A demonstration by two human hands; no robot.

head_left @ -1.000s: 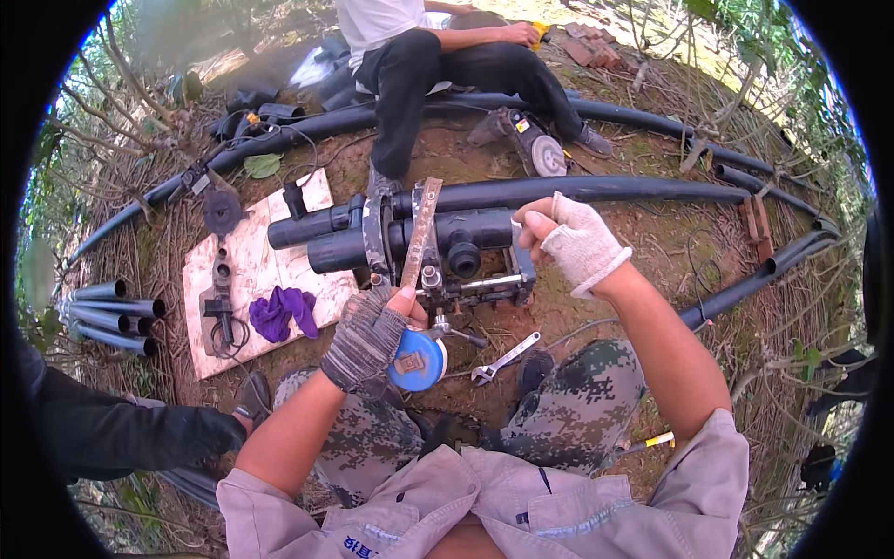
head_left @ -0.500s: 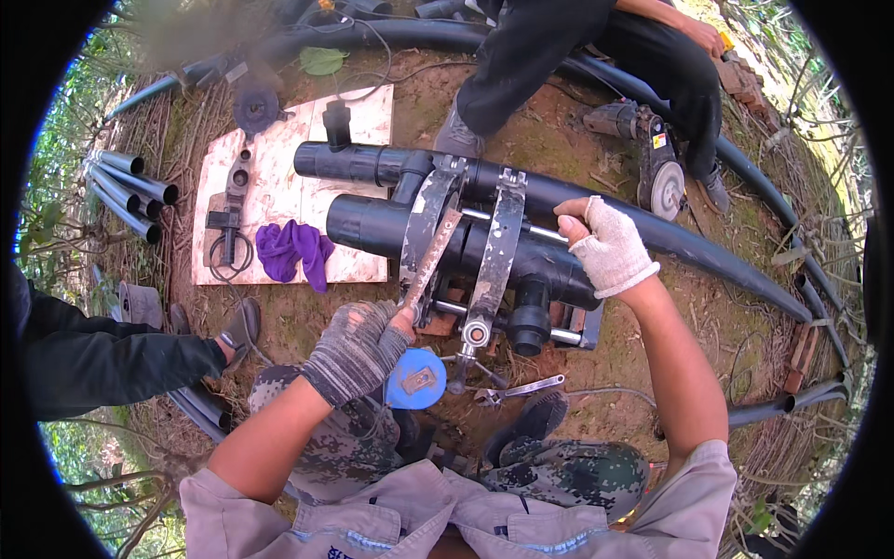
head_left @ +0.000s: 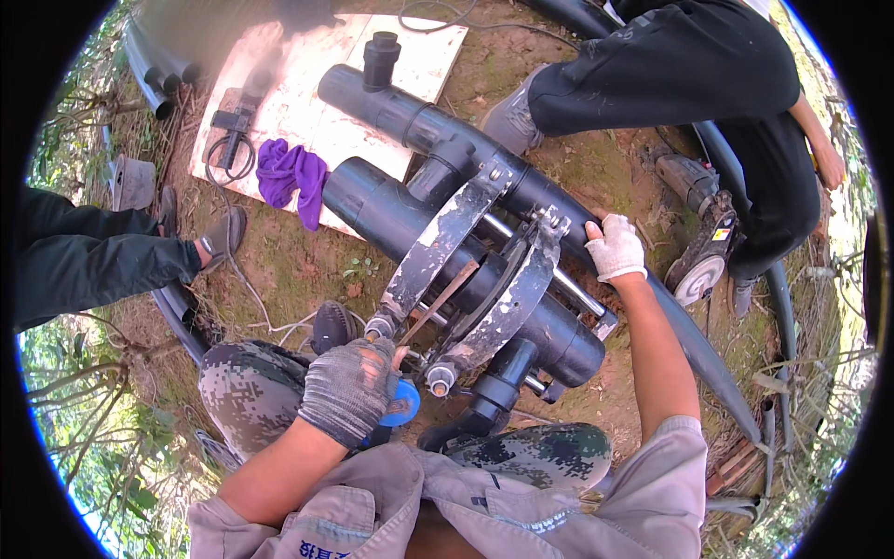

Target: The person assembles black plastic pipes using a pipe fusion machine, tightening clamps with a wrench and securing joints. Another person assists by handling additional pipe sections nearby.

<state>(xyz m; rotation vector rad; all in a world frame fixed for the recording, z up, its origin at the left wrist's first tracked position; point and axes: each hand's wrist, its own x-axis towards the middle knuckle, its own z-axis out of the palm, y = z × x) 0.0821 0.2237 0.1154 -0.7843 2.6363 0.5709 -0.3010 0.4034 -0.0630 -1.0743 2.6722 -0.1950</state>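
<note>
My left hand (head_left: 352,391), in a grey knit glove, is closed around one end of a thin, rusty flat metal strip (head_left: 443,300). The strip's far end reaches into the gap between two worn clamp rings (head_left: 521,303) of a pipe-clamping frame. Those rings surround a thick black pipe fitting (head_left: 371,210) and a branched pipe piece (head_left: 562,345). My right hand (head_left: 616,252), in a pale fingerless glove, has its fingers curled on the long black pipe (head_left: 703,340) beyond the frame. Partly behind my left hand is a blue round object (head_left: 401,404).
A light board (head_left: 363,42) bears a purple cloth (head_left: 291,177) and a corded black tool (head_left: 233,126). At the right lies an angle grinder (head_left: 700,265), beside a seated person's dark-trousered legs (head_left: 670,70). Another person's legs (head_left: 93,247) extend from the left.
My view has shifted and turned, so the frame and pipes now slant more. My right hand has come down from above the pipes onto the long pipe. My left hand still holds the strip.
</note>
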